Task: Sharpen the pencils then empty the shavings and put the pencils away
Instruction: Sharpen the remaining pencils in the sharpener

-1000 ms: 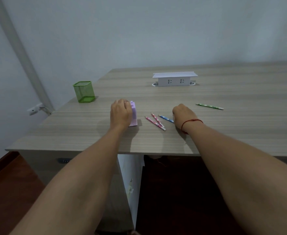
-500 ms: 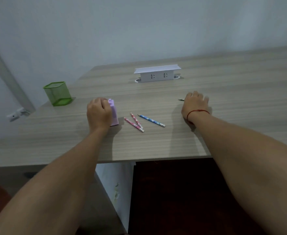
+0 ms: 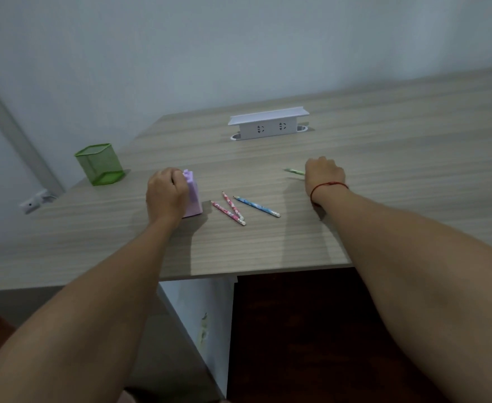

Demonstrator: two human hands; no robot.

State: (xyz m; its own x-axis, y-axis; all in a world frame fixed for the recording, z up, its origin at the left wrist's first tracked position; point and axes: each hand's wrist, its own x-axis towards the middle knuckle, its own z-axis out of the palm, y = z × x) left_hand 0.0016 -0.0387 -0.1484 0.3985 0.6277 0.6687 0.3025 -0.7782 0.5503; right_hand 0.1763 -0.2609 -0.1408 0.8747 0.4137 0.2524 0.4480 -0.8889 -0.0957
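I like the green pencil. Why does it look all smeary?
In the head view, the green pencil is blurred, with a faint ghost streak just below it, probably because the right hand is moving it; the pink pencils and blue pencil lying loose look sharper; the light is dim, and shadows are soft.

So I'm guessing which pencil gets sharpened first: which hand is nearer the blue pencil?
Left, narrowly. The left hand grips the sharpener just left of the blue pencil; the right hand is up and right of it, on the green pencil.
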